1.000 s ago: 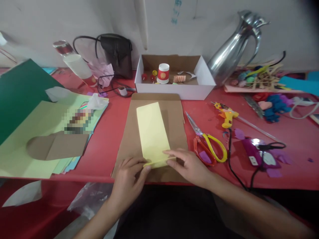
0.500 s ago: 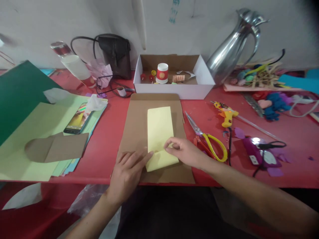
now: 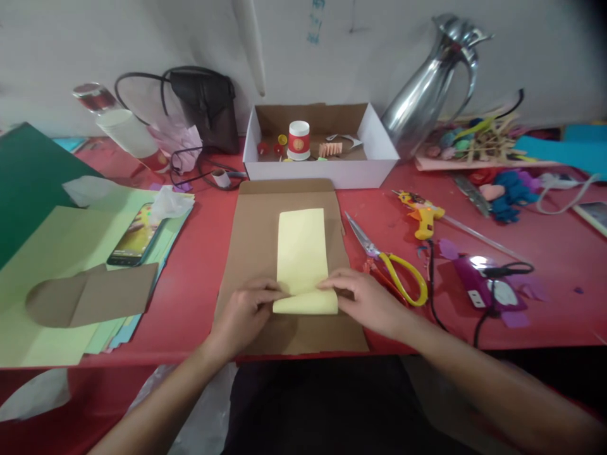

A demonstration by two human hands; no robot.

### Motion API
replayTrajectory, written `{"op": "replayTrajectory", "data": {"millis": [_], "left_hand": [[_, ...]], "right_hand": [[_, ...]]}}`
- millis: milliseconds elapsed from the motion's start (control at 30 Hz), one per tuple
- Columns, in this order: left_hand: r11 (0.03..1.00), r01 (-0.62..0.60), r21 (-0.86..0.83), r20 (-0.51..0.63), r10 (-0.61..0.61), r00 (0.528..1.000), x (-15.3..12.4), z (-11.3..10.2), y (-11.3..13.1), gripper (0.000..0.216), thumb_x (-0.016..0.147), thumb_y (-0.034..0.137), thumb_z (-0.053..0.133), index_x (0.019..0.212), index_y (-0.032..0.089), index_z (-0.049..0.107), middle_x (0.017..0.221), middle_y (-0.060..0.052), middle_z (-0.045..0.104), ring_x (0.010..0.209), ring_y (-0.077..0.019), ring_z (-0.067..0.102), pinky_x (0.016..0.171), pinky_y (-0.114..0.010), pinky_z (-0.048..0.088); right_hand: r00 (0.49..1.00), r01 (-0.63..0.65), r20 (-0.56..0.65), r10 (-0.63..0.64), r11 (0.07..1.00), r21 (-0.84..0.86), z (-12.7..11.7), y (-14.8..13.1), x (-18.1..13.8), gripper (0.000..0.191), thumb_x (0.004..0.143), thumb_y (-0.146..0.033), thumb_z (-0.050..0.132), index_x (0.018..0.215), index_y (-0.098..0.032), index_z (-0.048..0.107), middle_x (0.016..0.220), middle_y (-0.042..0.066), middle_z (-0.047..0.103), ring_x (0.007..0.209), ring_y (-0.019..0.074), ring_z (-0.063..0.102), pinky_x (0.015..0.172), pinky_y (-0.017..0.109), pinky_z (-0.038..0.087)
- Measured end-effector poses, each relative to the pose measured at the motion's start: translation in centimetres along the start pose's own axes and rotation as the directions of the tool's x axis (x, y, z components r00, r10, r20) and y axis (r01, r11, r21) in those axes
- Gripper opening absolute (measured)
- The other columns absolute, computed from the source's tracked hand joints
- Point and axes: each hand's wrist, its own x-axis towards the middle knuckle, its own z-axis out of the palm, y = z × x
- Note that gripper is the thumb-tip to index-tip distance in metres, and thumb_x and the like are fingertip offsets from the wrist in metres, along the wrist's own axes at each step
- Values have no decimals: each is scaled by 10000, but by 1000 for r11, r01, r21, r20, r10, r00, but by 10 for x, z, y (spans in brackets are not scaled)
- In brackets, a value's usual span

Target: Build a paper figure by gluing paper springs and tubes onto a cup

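A strip of pale yellow paper [image 3: 301, 249] lies on a brown cardboard sheet [image 3: 253, 221], its near end folded over into a raised flap. My left hand [image 3: 246, 309] pinches the left end of that fold between thumb and fingers. At the right end, my right hand [image 3: 363, 300] grips the fold the same way, fingertips on top of the paper. Scissors with yellow handles [image 3: 405, 275] rest just right of the cardboard.
A white box [image 3: 322, 174] holding a paper cup stands behind the cardboard. Right are a yellow glue gun [image 3: 424, 218], a purple power adapter [image 3: 490, 287] and a steel jug [image 3: 422, 95]. Left lie a phone [image 3: 135, 234], coloured papers and a cardboard cutout [image 3: 114, 294].
My left hand has gone from lying spread beside the paper to pinching the fold's left end. My right hand has shifted to its right end. The folded flap now stands up more.
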Motion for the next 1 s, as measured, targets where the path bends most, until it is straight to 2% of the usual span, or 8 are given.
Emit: {"op": "replayTrajectory", "data": {"millis": [167,267,400,567,700,800,867,1000], "left_hand": [[987,124,102,20,-127,992,6,-2,8,314,751,29,485,842,211,724,862,-16,682,816,-151,642,698,-260,468],[964,183,195,-20,-182,983,8,-4,12,234,700,28,520,747,192,679,842,-9,656,759,-146,622,655,-257,436],[954,209,217,-11,-212,977,11,-5,13,193,685,39,549,668,188,671,817,-8,617,730,-139,604,646,-261,419],[948,256,188,22,-265,964,12,-8,11,155,706,83,569,712,193,678,839,-8,617,729,-141,592,666,-276,420],[964,223,147,6,-227,974,10,-10,8,202,744,85,527,804,197,684,868,-11,614,727,-132,576,660,-272,412],[963,217,157,4,-220,975,12,-9,7,198,753,88,514,744,193,681,871,-19,612,769,-143,583,682,-279,419],[956,229,183,20,-237,971,14,-9,6,180,749,103,524,712,191,677,856,-19,605,755,-145,579,675,-283,419],[951,227,209,80,-248,965,20,-12,4,155,763,157,537,703,190,676,868,-23,595,707,-137,562,636,-281,411]], "right_hand": [[998,17,-50,-24,988,-151,3,1,0,276,819,-11,516,875,-187,721,942,51,630,833,153,599,750,286,466],[1000,-11,-8,10,982,-189,-1,0,6,234,793,-13,530,818,-175,696,896,38,604,751,133,563,679,264,434],[997,-24,65,38,976,-216,-8,-4,13,177,783,-36,558,738,-168,666,843,22,585,683,115,521,635,249,396],[992,-18,118,54,957,-289,-15,-10,21,195,781,-29,561,656,-160,634,789,14,560,666,108,509,626,245,367],[984,30,174,29,946,-322,-18,-11,26,253,759,-9,537,562,-159,590,731,5,530,621,99,486,587,246,331],[985,43,174,17,942,-333,-18,-12,23,211,768,-45,559,602,-165,607,739,9,545,620,105,488,581,247,331],[990,26,137,20,944,-328,-17,-13,18,134,755,-55,583,718,-173,632,762,10,580,643,114,508,593,244,347],[997,14,80,14,942,-336,-15,-14,10,211,793,-29,521,878,-189,628,819,16,635,703,131,547,638,249,372]]}}
